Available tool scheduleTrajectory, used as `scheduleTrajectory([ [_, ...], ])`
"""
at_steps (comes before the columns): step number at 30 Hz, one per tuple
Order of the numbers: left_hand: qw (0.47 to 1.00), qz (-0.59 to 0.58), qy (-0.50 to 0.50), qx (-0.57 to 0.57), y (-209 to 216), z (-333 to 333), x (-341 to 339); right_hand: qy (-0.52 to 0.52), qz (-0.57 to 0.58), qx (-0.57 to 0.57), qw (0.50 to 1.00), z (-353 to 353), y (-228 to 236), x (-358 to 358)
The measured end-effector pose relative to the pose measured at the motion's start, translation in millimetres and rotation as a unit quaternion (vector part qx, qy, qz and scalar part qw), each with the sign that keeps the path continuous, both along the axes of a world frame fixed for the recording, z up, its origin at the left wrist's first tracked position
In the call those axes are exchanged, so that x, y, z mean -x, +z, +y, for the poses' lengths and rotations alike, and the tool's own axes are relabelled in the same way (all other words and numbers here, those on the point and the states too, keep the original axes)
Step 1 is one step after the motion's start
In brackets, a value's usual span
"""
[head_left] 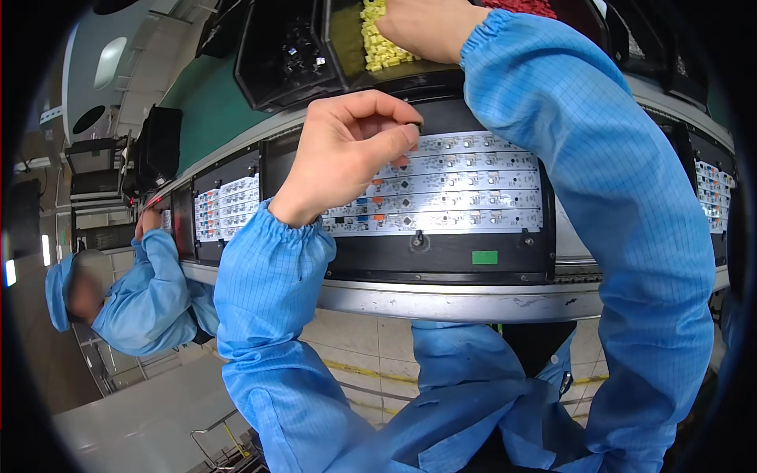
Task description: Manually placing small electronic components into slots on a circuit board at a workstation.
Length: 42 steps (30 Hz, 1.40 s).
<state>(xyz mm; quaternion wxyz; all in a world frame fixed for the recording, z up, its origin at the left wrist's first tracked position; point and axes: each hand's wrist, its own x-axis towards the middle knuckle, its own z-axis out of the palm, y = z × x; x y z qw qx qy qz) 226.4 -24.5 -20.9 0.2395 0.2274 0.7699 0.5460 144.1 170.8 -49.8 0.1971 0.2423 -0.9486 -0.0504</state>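
Note:
My left hand is over the circuit boards, thumb and forefinger pinched on a small dark part. Beneath it, several long white circuit boards lie side by side in a black fixture. They carry small chips, and blue and orange parts show near the hand. My right hand reaches into a black bin of small yellow parts, partly cut off by the top edge. Its fingertips are hidden, so its grip does not show.
Left of the yellow parts, another bin holds small black parts; red parts show at the right. More board fixtures sit on the line at the left and right. A metal rail runs along the front. A co-worker in blue works at left.

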Motion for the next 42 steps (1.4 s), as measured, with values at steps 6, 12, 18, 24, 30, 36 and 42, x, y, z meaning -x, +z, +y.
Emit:
scheduleTrajectory([
  [6,0.989,0.101,-0.071,0.080,-25,18,5,0.027,-0.021,0.049,0.998,5,27,-12],
  [12,0.942,0.268,-0.120,0.165,-42,33,10,0.069,-0.016,0.084,0.994,12,22,-13],
  [18,0.920,0.336,-0.128,0.157,-55,41,16,0.084,-0.015,0.120,0.989,15,17,-11],
  [24,0.888,0.362,-0.178,0.220,-54,41,19,0.049,-0.055,0.142,0.987,8,24,-18],
  [30,0.847,0.401,-0.216,0.276,-51,45,18,0.043,-0.052,0.143,0.987,8,23,-19],
  [36,0.855,0.370,-0.214,0.294,-47,48,19,0.042,-0.053,0.137,0.988,5,22,-16],
  [42,0.848,0.394,-0.217,0.282,-50,42,22,0.039,-0.068,0.142,0.987,-1,25,-15],
])
